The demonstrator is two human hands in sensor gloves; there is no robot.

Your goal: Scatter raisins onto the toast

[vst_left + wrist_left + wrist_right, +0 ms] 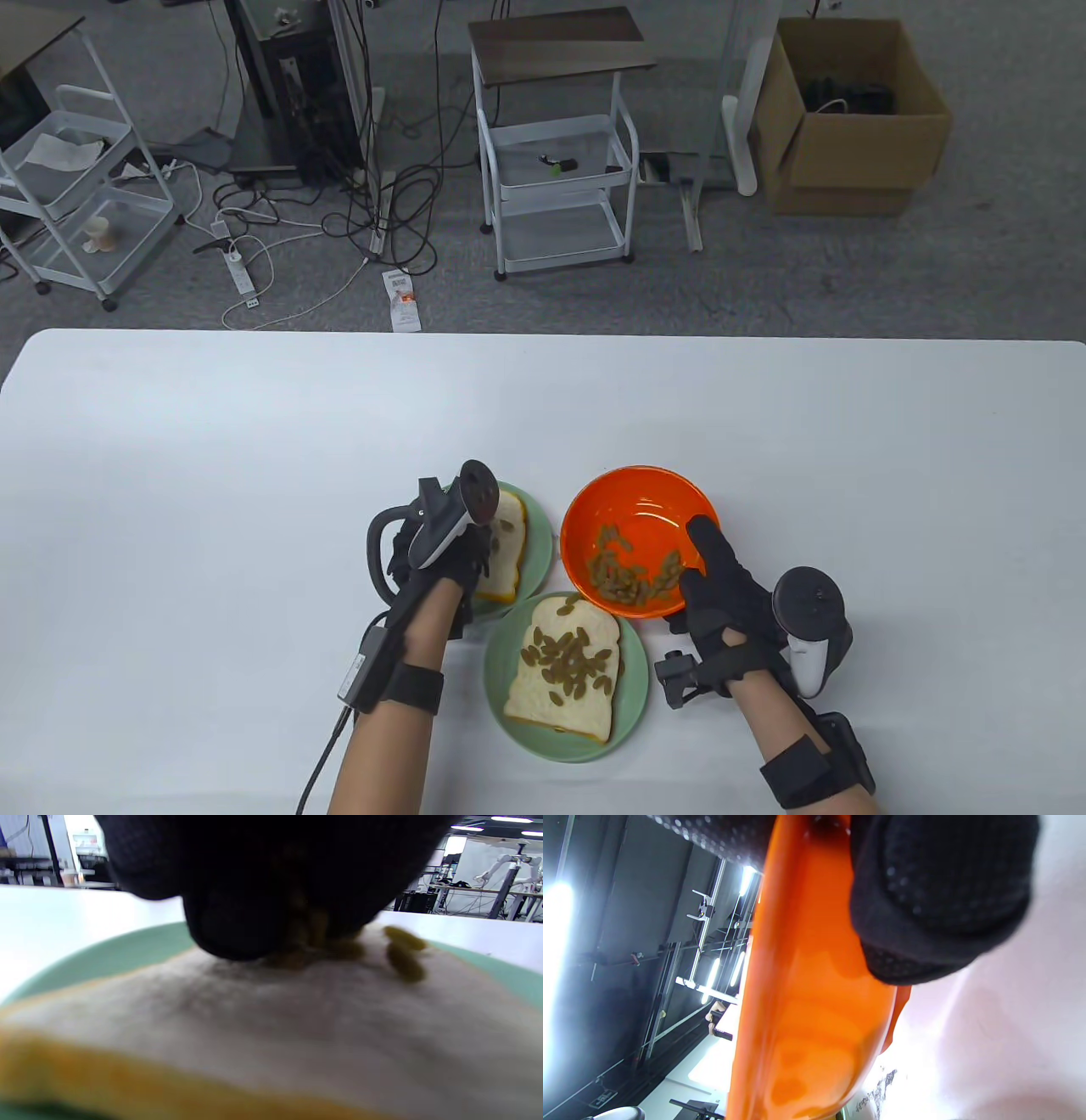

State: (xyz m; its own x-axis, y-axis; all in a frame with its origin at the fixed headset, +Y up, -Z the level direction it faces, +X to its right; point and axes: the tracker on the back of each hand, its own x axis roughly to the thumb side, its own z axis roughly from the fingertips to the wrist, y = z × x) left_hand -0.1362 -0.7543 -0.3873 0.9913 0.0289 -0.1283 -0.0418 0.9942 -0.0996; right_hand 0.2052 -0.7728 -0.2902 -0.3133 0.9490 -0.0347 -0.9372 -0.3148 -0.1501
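Two toasts show in the table view, each on a green plate: the near toast (pixel 564 671) at 6 o'clock of the orange bowl (pixel 632 492), already strewn with raisins, and the far toast (pixel 502 556) at 9 o'clock of the bowl, with only a few. The left hand (pixel 441 564) hangs over the far toast, fingers pointing down at it and hidden under the tracker. The right hand (pixel 721 594) grips the bowl's rim at about 4 o'clock, thumb inside near the raisins (pixel 628 577) heaped at the bowl's near side.

Left wrist view: the fingertips (pixel 237 921) are bunched together on a small clump of raisins, touching or just above the crumb, and two loose ones (pixel 403 952) lie at 3 o'clock of them. None of this shows from above.

Right wrist view: a gloved finger (pixel 937 895) presses the bowl's glossy outer wall, the table pale beside it. The raisins are out of sight there.

Raisins look light, soft and likely a little tacky, so they are best pinched in small clumps with the fingertips and rubbed loose. The bread seems soft and would dent under pressure. The bowl looks smooth and slippery, so a grip across the rim suits it.
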